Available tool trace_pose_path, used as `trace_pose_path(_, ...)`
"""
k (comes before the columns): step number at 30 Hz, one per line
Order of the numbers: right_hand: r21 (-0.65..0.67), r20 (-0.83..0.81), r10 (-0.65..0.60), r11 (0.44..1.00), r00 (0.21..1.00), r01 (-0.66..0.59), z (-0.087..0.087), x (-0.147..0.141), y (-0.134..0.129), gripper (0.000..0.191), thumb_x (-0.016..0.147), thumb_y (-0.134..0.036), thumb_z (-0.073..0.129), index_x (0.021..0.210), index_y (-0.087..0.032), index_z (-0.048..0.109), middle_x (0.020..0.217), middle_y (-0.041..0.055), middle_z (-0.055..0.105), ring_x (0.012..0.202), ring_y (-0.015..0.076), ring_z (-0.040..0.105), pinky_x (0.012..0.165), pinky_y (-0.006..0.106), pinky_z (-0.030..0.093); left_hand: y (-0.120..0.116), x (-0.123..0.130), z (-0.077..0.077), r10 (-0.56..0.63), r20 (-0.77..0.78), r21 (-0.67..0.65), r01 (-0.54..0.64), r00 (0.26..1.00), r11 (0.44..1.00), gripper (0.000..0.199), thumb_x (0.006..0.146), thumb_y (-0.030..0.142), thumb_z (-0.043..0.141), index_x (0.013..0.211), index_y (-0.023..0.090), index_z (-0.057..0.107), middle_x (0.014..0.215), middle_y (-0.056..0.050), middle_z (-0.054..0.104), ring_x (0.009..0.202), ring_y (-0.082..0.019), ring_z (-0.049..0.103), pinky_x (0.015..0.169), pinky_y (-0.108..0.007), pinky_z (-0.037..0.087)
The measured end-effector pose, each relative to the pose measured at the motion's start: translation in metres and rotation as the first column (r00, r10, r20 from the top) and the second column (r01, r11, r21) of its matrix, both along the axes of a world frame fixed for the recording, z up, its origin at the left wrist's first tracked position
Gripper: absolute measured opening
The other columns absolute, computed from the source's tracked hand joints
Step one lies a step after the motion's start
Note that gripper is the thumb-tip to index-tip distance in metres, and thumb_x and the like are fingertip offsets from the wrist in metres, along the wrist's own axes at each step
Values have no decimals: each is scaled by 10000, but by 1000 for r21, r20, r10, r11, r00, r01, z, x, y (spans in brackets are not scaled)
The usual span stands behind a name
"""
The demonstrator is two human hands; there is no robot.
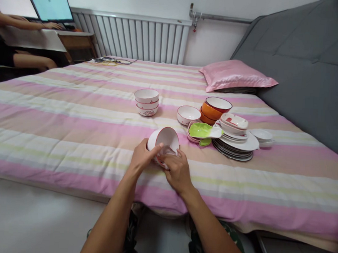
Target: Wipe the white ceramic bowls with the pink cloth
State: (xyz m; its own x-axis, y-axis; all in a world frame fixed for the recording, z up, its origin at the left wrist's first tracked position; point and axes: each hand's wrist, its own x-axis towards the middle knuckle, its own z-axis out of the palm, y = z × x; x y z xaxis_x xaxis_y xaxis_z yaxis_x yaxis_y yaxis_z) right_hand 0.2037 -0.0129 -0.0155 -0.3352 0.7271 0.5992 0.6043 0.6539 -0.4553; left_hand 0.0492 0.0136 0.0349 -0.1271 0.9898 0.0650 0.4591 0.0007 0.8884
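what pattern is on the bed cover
The bed cover has stripes of pink, white, beige, grey and pale yellow-green, shown best in the head view.

"Bowls, by your count?"

"From my station I get three in the white stack (146, 103), one lone white bowl (188, 115), at least one held bowl (168, 137), and at least two orange bowls (211, 112)."

"Green dishes (200, 130)?"

"I make out two."

"And plates (250, 143)?"

"Too tightly stacked for me to number."

"Anything beyond those?"

"I count two monitors (50, 2) and one pink pillow (237, 75)."
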Motion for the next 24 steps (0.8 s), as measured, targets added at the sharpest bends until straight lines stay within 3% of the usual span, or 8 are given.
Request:
trace_pose_path(5, -22, -24, -78, 997, 997, 77, -2, -1, 0, 305, 771, -81, 517, 1023, -209, 632, 914, 41, 732, 884, 194, 659, 1058, 444, 318, 1, 6, -6, -100, 103, 6, 100, 990, 995, 660, 621, 599, 687, 1066, 127, 567, 1015, -108, 654, 923, -254, 617, 772, -339, 476)
trace_pose_path(9, -30, -89, -138, 990, 987, 135, -3, -4, 2, 128, 825, -173, 557, 919, -213, 634, 804, 39, 724, 796, 203, 660, 1021, 450, 378, 0, 10, -10, -166, 43, 29, 165, 985, 986, 715, 574, 530, 756, 1120, 132, 522, 1082, -119, 636, 978, -248, 612, 811, -335, 480)
trace_pose_path(16, -25, -88, -150, 989, 985, 149, -4, -7, 2, 94, 804, -160, 553, 799, -208, 634, 728, 47, 706, 737, 210, 646, 993, 450, 406, -4, 19, -2, -43, -209, -47, 33, 977, 998, 695, 598, 600, 696, 1082, 143, 499, 1043, -124, 627, 938, -273, 621, 734, -345, 479)
trace_pose_path(24, -39, -58, -131, 991, 990, 129, 1, -5, 1, 92, 797, -147, 540, 786, -194, 618, 740, 41, 696, 760, 195, 642, 988, 431, 384, -7, 23, 3, 31, -225, -41, -41, 974, 998, 570, 603, 510, 701, 1016, 164, 514, 944, -75, 647, 828, -221, 626, 702, -309, 467)
